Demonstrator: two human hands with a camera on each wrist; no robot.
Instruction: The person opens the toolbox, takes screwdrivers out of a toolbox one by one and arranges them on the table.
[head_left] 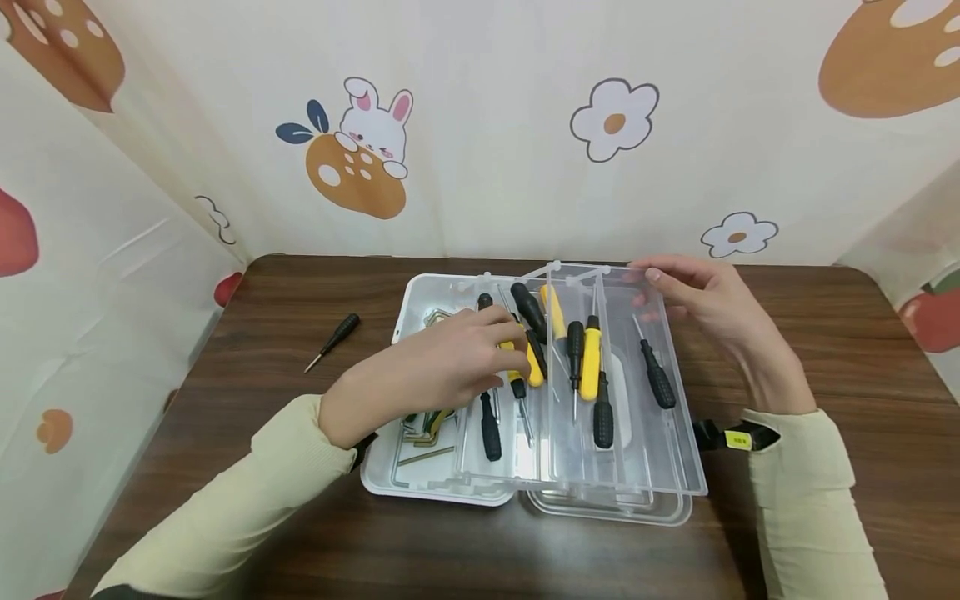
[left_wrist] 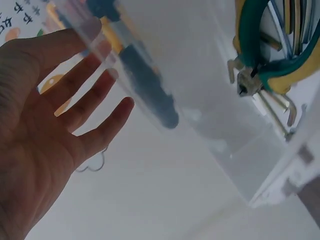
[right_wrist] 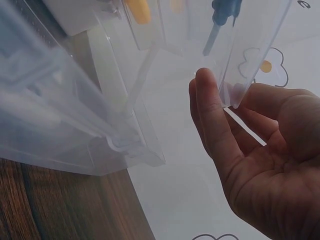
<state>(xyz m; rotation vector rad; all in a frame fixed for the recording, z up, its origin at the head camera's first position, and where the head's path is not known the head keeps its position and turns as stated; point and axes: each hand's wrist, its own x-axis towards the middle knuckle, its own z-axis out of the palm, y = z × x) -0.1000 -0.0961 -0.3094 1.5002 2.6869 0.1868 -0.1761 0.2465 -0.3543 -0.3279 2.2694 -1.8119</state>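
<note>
My right hand [head_left: 708, 300] pinches the far right corner of a clear plastic tray [head_left: 686, 442], thumb on one side of the wall and fingers on the other. Inside the tray lie several screwdrivers, among them a yellow-handled screwdriver [head_left: 591, 362] and a black-handled screwdriver [head_left: 657, 383] alone at the right. My left hand [head_left: 457, 350] hovers over the left part, fingers slightly bent above the screwdrivers there. In the left wrist view its fingers are spread, holding nothing, with the tips near a clear wall. Green-and-yellow pliers [left_wrist: 251, 40] lie below the left hand.
A white box [head_left: 420, 496] sits under the left side of the tray, with hex keys [head_left: 426, 456] in it. Another clear container [head_left: 615, 515] stands beneath the right side. One small black screwdriver [head_left: 342, 330] lies on the brown table [head_left: 285, 500]. A patterned curtain [head_left: 480, 167] hangs behind.
</note>
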